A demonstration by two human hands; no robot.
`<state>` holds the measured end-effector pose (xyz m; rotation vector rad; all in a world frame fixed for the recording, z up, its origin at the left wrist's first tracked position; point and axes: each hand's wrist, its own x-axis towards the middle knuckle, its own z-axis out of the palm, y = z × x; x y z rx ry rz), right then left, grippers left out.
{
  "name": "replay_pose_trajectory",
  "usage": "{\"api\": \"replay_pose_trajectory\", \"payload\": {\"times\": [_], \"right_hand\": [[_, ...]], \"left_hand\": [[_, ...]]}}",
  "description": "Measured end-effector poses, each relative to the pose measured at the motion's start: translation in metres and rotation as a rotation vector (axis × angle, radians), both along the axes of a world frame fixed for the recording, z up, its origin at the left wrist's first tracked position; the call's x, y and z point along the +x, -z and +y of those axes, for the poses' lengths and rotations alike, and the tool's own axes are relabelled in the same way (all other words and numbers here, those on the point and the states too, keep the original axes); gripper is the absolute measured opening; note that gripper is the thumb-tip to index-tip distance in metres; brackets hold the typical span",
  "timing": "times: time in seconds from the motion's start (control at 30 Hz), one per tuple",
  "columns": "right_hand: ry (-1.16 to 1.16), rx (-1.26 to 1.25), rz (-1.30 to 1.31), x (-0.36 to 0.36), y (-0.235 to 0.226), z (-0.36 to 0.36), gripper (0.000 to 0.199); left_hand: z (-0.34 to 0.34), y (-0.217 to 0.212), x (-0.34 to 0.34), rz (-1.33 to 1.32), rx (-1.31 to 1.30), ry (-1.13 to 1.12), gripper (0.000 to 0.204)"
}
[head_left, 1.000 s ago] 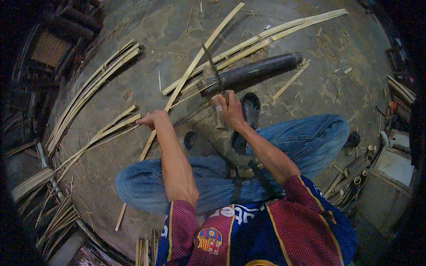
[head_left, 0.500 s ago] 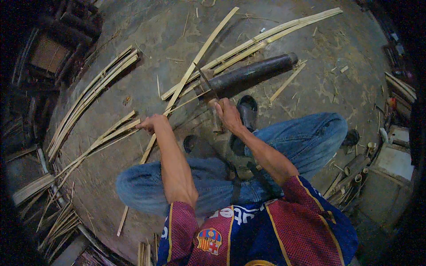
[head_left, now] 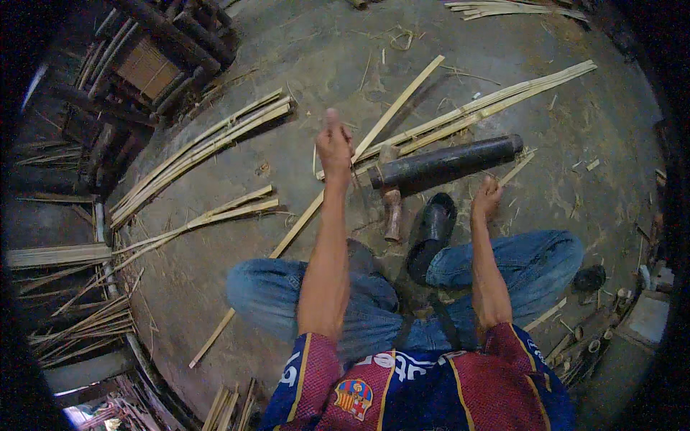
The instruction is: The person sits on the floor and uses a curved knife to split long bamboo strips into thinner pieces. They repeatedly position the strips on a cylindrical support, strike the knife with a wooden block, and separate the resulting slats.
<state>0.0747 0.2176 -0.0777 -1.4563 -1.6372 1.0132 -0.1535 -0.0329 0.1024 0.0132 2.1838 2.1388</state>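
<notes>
My left hand [head_left: 334, 149] is raised over a long pale bamboo strip [head_left: 291, 235] that slants across the floor. Its fingers look curled, with one blurred digit pointing up. A thin dark shape shows below that hand, too unclear to name. To the right, my right hand [head_left: 487, 199] is closed by the near end of a short bamboo strip [head_left: 519, 167]; I cannot tell whether it grips the strip. Between the hands lies a dark cylinder [head_left: 445, 162], with a wooden stub [head_left: 392, 215] sticking out from it toward me.
Long split bamboo strips [head_left: 492, 103] lie beyond the cylinder. Other strip bundles lie at left [head_left: 205, 151] and nearer left [head_left: 215, 213]. Dark wooden furniture [head_left: 154, 68] stands at the far left. My crossed legs [head_left: 503, 266] take up the near floor; bamboo tubes [head_left: 575, 334] lie at right.
My left hand has left the bamboo strip ends at left and risen forward. My right hand has moved right, away from the wooden stub; the blade it held no longer shows clearly. The view has shifted.
</notes>
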Motion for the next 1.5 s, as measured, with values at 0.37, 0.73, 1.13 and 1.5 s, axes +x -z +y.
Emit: {"api": "replay_pose_trajectory", "payload": {"times": [0.37,0.73,1.13,1.5], "right_hand": [[0.067,0.147,0.152,-0.01,0.009,-0.021,0.043],[-0.79,-0.077,-0.076,-0.016,-0.038,-0.139,0.034],[-0.794,0.049,-0.134,-0.033,-0.037,-0.151,0.031],[-0.462,-0.001,0.039,-0.023,-0.054,-0.116,0.046]], "left_hand": [[-0.043,0.115,0.03,0.232,-0.794,0.792,0.045],[-0.033,0.14,0.061,-0.059,-0.896,0.719,0.047],[-0.034,0.155,0.061,-0.011,-0.944,0.694,0.044],[-0.043,0.157,0.061,0.011,-0.867,0.635,0.045]]}}
